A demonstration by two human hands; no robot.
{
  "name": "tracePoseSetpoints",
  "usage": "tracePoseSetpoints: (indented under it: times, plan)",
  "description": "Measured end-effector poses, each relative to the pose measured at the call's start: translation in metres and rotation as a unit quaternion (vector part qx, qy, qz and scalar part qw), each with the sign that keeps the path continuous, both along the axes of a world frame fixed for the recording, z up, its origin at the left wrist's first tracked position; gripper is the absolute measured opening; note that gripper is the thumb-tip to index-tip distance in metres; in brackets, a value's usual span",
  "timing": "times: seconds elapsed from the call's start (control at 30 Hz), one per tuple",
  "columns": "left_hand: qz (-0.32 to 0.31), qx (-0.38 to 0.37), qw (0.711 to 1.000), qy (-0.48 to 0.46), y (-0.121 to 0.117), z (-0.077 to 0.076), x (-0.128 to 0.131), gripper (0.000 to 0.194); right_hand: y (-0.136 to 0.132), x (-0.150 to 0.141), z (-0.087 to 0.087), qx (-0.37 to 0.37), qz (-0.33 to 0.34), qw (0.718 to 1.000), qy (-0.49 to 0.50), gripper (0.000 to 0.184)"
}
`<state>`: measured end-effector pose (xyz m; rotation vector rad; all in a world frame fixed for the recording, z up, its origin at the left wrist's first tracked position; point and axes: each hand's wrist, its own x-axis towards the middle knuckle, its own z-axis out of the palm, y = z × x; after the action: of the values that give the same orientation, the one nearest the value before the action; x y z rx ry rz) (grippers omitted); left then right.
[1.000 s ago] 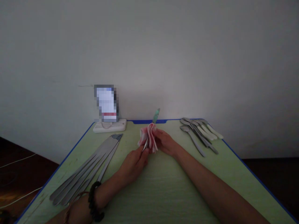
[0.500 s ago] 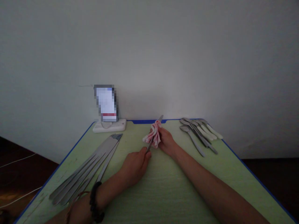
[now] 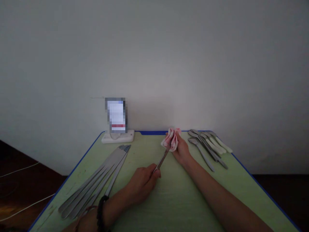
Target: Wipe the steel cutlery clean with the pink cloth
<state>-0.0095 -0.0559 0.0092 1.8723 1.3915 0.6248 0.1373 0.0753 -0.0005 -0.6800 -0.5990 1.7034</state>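
My left hand (image 3: 144, 178) is closed on the handle end of a metal knife (image 3: 162, 159) that slants up and to the right. Its far end is buried in a bunched pink and white cloth (image 3: 171, 139), which my right hand (image 3: 181, 150) grips near the back edge of the green table (image 3: 173, 199). A dark bead bracelet (image 3: 100, 214) sits on my left wrist.
Several long metal knives (image 3: 101, 177) lie fanned at the left of the table. A pile of spoons (image 3: 207, 143), some with white handles, lies at the back right. A blurred device on a white stand (image 3: 117, 136) leans by the wall. The table edge is blue.
My right hand slid the cloth along the knife toward its far end, so the tip no longer shows. More bare metal now lies between my hands. The view shifted slightly.
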Motion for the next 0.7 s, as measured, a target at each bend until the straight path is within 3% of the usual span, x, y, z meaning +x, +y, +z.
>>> tracePoseSetpoints:
  times: [0.13,0.23,0.33,0.47,0.7]
  plan:
    - [0.06,-0.035,0.995,-0.069,0.003,-0.004,0.002,0.033,-0.015,-0.009,-0.006,0.098,0.079,0.98,-0.154,0.046]
    - [0.097,-0.039,0.988,-0.116,0.007,-0.007,0.004,0.037,-0.026,-0.014,-0.005,0.153,0.099,0.946,-0.269,0.049]
    - [0.107,-0.029,0.984,-0.139,0.009,-0.009,0.006,0.04,-0.031,-0.016,-0.002,0.186,0.092,0.923,-0.323,0.05]
    - [0.113,-0.04,0.975,-0.189,0.009,-0.005,0.007,0.045,-0.029,-0.015,-0.001,0.149,0.102,0.941,-0.287,0.046]
    - [0.07,-0.081,0.962,-0.251,0.01,0.004,0.001,0.048,-0.024,-0.013,0.002,0.045,0.114,0.987,-0.104,0.041]
